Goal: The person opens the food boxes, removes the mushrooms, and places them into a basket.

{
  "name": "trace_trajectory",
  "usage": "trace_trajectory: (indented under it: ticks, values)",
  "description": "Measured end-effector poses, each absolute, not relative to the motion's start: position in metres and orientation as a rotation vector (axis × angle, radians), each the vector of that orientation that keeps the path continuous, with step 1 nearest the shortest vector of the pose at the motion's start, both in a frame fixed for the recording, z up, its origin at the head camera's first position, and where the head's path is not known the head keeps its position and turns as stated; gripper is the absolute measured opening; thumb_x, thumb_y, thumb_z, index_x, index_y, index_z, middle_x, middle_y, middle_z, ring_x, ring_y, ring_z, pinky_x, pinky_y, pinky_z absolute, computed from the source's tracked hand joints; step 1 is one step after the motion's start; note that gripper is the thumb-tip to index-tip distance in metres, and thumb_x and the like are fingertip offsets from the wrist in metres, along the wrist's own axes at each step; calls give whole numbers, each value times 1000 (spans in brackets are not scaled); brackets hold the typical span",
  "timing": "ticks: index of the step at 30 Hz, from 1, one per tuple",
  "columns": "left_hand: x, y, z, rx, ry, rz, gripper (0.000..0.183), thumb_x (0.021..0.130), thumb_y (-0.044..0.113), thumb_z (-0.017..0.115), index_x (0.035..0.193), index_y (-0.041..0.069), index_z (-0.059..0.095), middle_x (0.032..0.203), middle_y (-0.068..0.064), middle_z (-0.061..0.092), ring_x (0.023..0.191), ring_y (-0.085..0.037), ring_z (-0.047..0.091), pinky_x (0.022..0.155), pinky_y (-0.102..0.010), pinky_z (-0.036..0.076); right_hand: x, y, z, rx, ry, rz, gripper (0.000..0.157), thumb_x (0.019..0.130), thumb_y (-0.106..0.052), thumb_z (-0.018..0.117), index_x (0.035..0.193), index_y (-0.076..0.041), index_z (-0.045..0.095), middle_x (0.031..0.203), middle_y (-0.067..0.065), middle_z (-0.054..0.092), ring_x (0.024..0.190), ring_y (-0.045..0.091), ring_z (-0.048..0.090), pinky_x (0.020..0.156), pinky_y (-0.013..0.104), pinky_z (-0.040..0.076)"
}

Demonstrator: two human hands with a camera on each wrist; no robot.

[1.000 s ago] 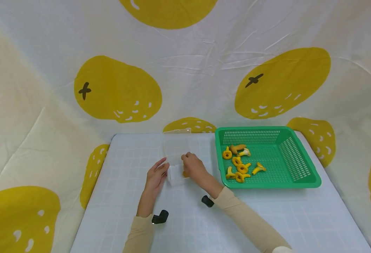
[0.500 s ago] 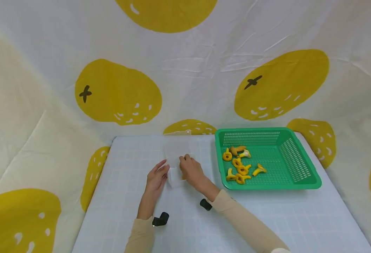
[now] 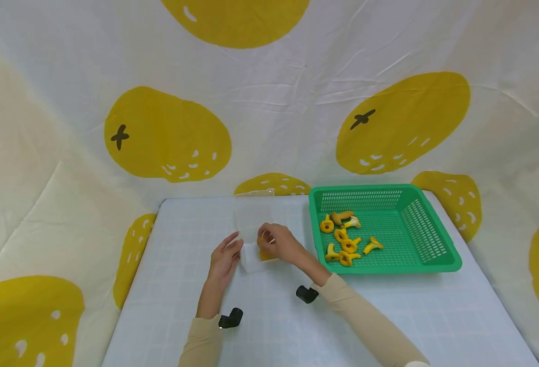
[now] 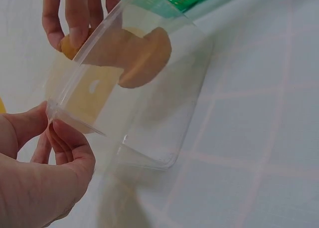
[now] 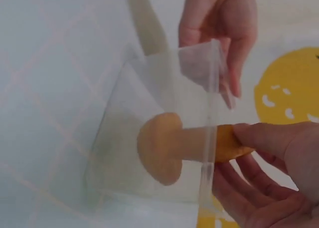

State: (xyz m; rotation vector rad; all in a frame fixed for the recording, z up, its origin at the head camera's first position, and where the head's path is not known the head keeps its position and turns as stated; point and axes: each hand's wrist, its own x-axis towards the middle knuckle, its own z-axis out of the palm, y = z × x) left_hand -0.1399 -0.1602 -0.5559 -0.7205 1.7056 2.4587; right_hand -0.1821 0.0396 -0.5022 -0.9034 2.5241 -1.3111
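A clear plastic box [image 3: 250, 259] stands on the table, its clear lid [image 3: 253, 210] raised at the back. In the left wrist view my left hand [image 4: 50, 163] pinches the box's rim [image 4: 54, 108] between thumb and fingers. My right hand [image 3: 282, 243] is over the box's right side. In the right wrist view its thumb and fingers hold the stem end of a brownish-yellow mushroom [image 5: 162, 148]. The mushroom's cap is inside the box, seen through the wall, while the stem end stands out above the rim.
To the right, a green plastic basket [image 3: 416, 269] holds several yellow and brown mushrooms [image 3: 349, 245] at its left side. A pale checked cloth [image 3: 191, 219] covers the table. Behind hangs a white fabric [image 3: 278, 127] printed with yellow fruit.
My right hand has shifted slightly left over the box and turned, so more of the mushroom shows beneath its fingers. The left hand has stayed at the box's left side.
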Motion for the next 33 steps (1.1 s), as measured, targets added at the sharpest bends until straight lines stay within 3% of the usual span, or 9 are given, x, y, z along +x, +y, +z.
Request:
trace_trajectory:
  ticks: [9, 22, 33]
  values:
    - [-140, -161, -556, -714, 1697, 2460, 52, 98, 8, 71, 147, 4, 54, 104, 2, 64, 101, -19, 60, 79, -21, 50, -190, 64, -487, -728, 2439, -1521, 20, 94, -8, 75, 112, -1, 66, 107, 12, 70, 98, 29, 68, 90, 44, 57]
    - [-139, -161, -555, -699, 1712, 2454, 51, 98, 9, 71, 146, 4, 55, 104, 2, 64, 97, -16, 59, 75, -19, 49, -202, 108, -471, -410, 2212, -1766, 31, 98, -14, 72, 122, 3, 62, 118, 20, 65, 102, 30, 69, 85, 34, 59]
    - [-140, -161, -555, -700, 1703, 2444, 52, 99, 10, 71, 147, 5, 54, 106, 2, 64, 102, -18, 60, 79, -20, 50, -208, 148, -464, -247, 2061, -1967, 35, 97, -12, 73, 127, 2, 61, 119, 19, 60, 95, 24, 72, 90, 42, 58]
